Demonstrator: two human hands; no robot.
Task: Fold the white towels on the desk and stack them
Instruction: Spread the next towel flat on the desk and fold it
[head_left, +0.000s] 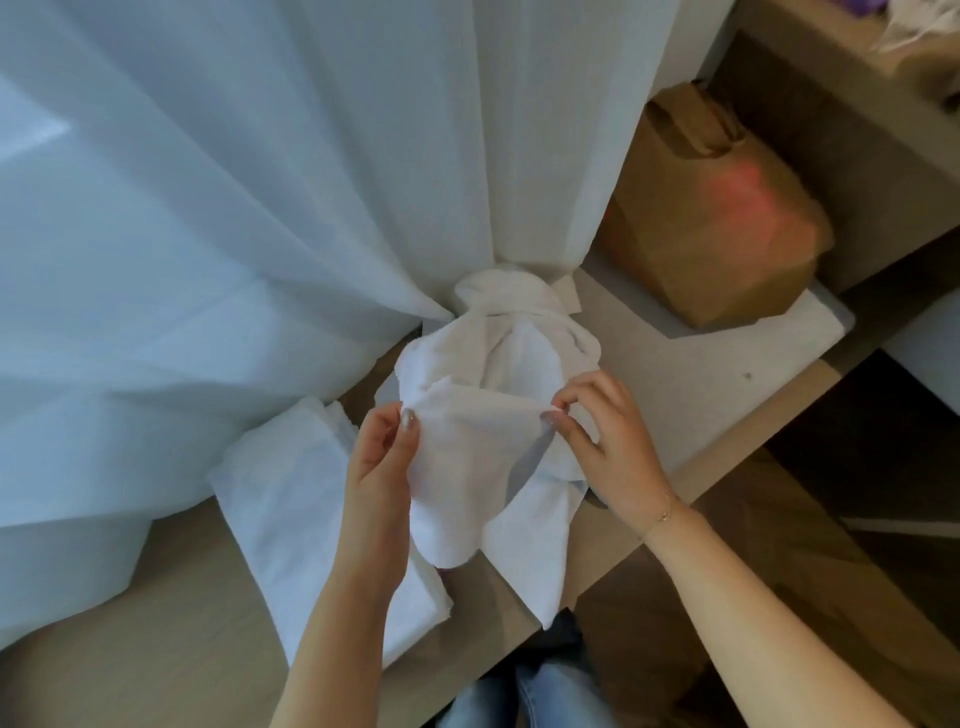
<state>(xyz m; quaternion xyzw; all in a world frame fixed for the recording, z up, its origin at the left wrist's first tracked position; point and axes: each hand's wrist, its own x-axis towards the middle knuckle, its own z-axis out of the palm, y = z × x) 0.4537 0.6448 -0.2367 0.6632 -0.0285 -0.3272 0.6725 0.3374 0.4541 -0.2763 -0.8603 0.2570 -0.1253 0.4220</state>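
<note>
A small white towel (467, 467) hangs in the air over the desk's front edge, held by its top edge. My left hand (382, 452) pinches its left corner between thumb and fingers. My right hand (602, 441) pinches the right corner. Behind it lies a crumpled heap of white towels (509, 332) on the desk, reaching back to the curtain. A flat stack of folded white towels (291, 499) lies on the desk to the left of my left forearm.
A sheer white curtain (234, 208) drapes over the desk's left and back. A brown paper bag (711, 218) stands at the back right on a white mat (701, 374). The wooden desk (156, 649) ends at my knees; floor and shelving lie to the right.
</note>
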